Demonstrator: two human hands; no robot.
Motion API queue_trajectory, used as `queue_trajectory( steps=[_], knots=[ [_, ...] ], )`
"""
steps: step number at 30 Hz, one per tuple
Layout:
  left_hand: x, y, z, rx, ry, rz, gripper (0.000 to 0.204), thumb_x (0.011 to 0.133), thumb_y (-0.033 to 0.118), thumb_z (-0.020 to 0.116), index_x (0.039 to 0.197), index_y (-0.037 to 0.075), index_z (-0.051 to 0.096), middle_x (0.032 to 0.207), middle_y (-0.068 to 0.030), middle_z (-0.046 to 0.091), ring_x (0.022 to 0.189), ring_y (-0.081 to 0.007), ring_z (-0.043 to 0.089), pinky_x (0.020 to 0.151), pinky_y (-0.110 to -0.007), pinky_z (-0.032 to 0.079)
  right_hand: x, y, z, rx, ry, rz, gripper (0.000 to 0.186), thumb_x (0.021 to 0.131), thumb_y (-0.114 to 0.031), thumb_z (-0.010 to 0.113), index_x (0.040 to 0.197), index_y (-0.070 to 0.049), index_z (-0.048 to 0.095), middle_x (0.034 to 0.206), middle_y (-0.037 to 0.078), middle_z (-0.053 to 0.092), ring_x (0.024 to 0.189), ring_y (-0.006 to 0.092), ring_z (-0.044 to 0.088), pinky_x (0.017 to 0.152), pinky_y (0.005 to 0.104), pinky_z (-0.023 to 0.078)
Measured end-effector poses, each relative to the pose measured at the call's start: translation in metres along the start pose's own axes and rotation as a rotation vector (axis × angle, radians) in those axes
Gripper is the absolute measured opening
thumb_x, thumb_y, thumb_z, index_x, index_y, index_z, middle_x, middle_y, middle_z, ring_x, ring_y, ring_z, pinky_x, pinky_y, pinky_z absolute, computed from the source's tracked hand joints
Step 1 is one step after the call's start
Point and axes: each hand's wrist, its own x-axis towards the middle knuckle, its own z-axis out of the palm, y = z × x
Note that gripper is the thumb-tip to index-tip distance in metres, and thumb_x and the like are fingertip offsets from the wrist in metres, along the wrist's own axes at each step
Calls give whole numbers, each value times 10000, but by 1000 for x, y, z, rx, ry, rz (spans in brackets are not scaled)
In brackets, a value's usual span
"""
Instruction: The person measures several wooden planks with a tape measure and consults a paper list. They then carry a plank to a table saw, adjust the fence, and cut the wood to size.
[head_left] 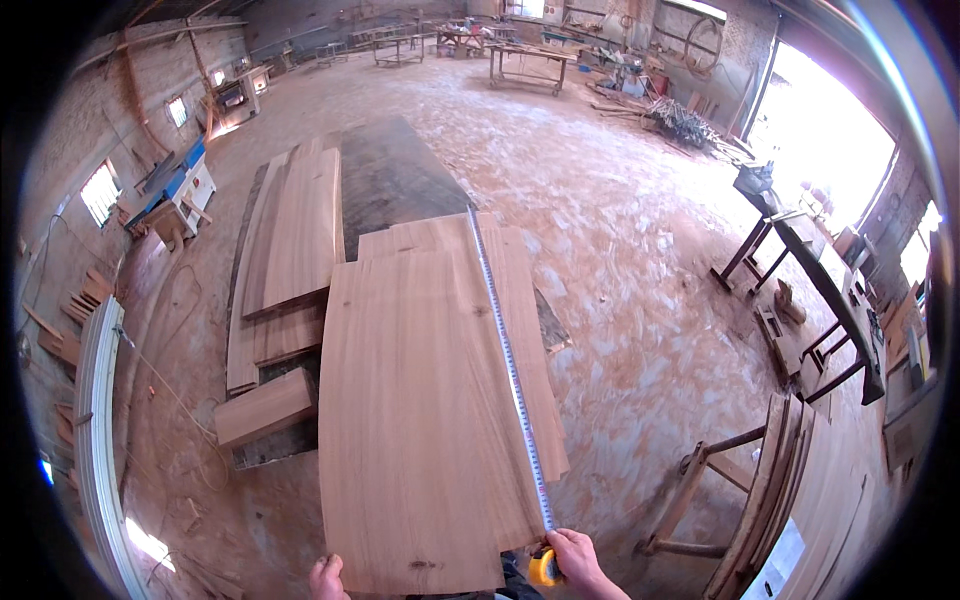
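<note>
Nearest me, my right hand [578, 560] is clamped around a yellow tape measure [543, 568] at the near end of a wide board [420, 420]. Its metal tape [505, 350] runs away from me along the board's right side, reaching the far end. My left hand [327, 578] touches the board's near edge, fingers curled, well apart from the right. More boards [290, 240] lie stacked to the left, on the sawdust-covered floor [640, 260].

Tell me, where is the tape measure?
The tape measure sits in the right hand at the bottom of the head view, its blade stretched along the right side of the top board.
</note>
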Motion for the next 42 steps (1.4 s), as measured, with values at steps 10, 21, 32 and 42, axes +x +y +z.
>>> queue_trajectory(
  steps=[10,21,32,42],
  knots=[
    [13,5,9,4,-94,53,276,907,193,582,1096,-8,581,1072,-106,603,985,-238,574,839,-399,485,-24,8,14,-97,22,-36,305,916,-252,543,923,25,669,761,85,649,711,147,601,654,302,484],
    [9,14,17,17,-164,82,224,939,193,564,1079,19,565,1077,-69,582,1023,-188,545,908,-361,448,-32,27,22,-201,-11,13,313,971,-238,496,920,32,644,808,69,670,769,133,614,744,281,489],
    [13,15,12,71,-137,44,361,940,216,563,1201,-32,534,1183,-112,568,1081,-229,544,933,-401,452,-31,28,23,-153,-29,46,304,992,-225,478,945,27,641,798,66,667,766,133,626,743,281,499],
    [16,15,12,77,-197,23,398,940,217,561,1259,-16,510,1237,-130,563,1120,-268,544,959,-438,447,-26,32,22,-142,-34,13,289,975,-200,487,915,39,638,800,85,679,757,146,638,723,280,505]
  ],
)
